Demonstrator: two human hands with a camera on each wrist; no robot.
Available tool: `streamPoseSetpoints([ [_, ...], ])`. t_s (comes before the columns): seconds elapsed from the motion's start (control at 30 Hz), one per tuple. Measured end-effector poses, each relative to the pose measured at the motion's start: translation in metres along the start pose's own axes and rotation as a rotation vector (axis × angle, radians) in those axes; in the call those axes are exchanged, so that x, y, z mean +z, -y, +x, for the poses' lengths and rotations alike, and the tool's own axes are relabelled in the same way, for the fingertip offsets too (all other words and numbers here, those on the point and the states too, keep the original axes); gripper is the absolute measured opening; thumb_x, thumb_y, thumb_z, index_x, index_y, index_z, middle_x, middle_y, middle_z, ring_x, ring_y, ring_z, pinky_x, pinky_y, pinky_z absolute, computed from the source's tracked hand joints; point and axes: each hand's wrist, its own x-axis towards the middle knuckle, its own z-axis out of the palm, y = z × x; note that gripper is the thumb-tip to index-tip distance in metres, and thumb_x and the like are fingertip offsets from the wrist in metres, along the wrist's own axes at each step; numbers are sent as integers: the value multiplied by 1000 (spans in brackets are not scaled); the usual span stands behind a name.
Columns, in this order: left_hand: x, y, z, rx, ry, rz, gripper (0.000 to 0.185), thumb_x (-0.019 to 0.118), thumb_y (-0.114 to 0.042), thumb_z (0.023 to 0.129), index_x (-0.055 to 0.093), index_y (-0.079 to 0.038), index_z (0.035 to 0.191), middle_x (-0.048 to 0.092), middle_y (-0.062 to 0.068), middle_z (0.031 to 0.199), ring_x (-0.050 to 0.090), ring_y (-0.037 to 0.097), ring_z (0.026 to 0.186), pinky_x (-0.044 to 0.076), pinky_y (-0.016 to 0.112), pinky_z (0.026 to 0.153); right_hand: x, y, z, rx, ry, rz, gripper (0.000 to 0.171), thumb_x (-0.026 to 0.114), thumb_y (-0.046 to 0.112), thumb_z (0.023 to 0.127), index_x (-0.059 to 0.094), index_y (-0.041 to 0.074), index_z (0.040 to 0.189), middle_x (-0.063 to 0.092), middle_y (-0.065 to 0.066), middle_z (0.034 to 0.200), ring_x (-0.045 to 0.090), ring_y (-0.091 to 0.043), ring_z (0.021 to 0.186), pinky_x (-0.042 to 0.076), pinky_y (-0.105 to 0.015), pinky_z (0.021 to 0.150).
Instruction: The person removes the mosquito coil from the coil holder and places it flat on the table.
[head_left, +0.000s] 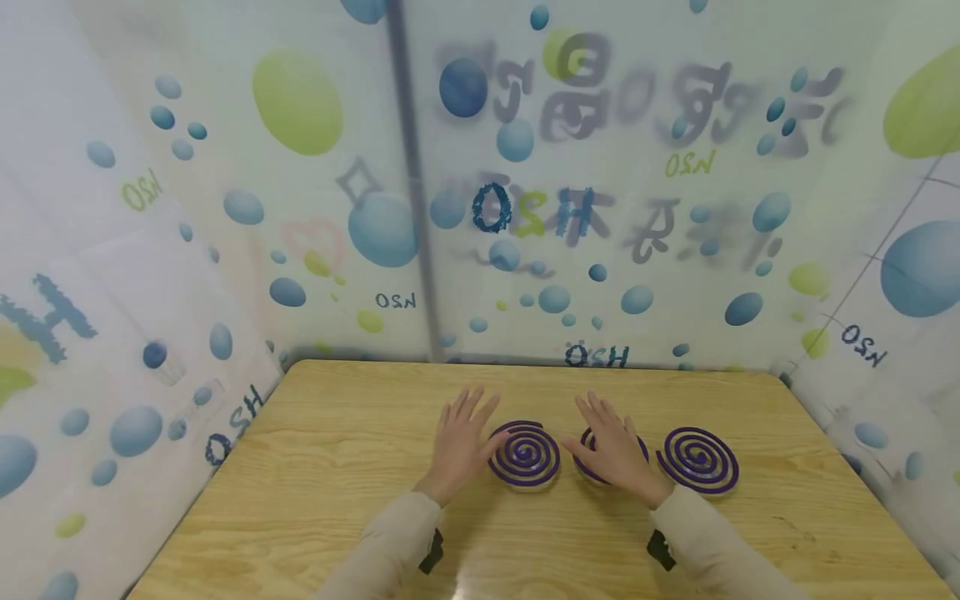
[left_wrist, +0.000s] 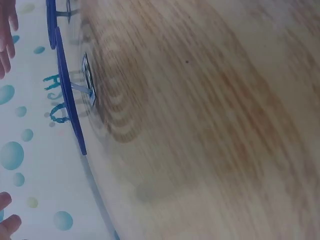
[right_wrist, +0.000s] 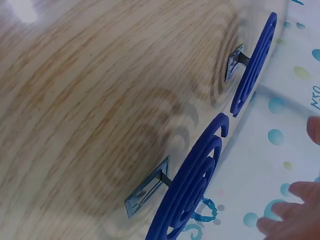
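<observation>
Three purple mosquito coils stand in a row, each lifted off the tabletop. My left hand (head_left: 459,442) has its fingers spread, just left of the left coil (head_left: 524,452), with the thumb overlapping that coil's edge in the head view. With fingers extended, my right hand (head_left: 617,450) hovers over the middle coil (head_left: 645,450) and hides much of it. Farther right is the third coil (head_left: 701,457). Both hands hold nothing. Small metal stands (right_wrist: 148,187) carry the coils in the right wrist view; another stand (left_wrist: 89,80) shows in the left wrist view.
The coils are on a light wooden table (head_left: 337,467) with rounded far corners. Behind it and at both sides hang pale sheets (head_left: 345,333) printed with blue and green bubbles. Dark straps (head_left: 432,552) sit at the sleeves.
</observation>
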Motion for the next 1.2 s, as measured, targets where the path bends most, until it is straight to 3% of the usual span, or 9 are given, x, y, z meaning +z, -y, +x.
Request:
streamPoseSetpoints([
  [0.17,5,4,-5,3,-106,-88,48,68,-30,78,56,-12,121,50,15,124,45,33,114,39,49,93,0,-2,1,2,21,128,63,59,27,87,33,-1,136,29,-24,139,26,-42,126,25,-61,99],
  [0.3,8,3,-9,-59,-130,-186,44,72,-21,75,60,-9,115,54,15,116,51,31,103,46,45,84,2,-1,3,65,24,216,55,60,18,86,38,-2,133,38,-23,133,38,-39,119,38,-53,94],
  [0.5,14,3,-13,-193,-44,-348,40,69,-16,77,59,-5,114,53,14,111,52,30,99,50,42,78,7,6,12,161,-35,408,44,59,6,85,46,-5,125,49,-25,123,50,-37,108,46,-45,86],
  [0.63,17,5,-15,-251,23,-427,38,67,-14,79,58,-1,113,53,15,107,54,29,94,49,40,78,15,9,19,219,-51,473,35,60,4,85,52,-7,117,54,-24,114,54,-36,100,51,-40,79],
  [0.9,28,12,-18,-279,108,-527,41,68,-11,78,54,7,112,53,20,101,54,33,91,49,42,79,39,5,35,232,-52,430,27,62,1,81,57,-9,106,62,-17,96,60,-31,88,52,-37,76],
  [1.2,33,9,-20,-333,132,-599,42,67,-10,78,51,10,111,58,20,95,57,30,83,51,37,73,50,5,39,267,38,426,29,60,0,82,55,-8,109,58,-20,106,58,-31,94,51,-35,81],
])
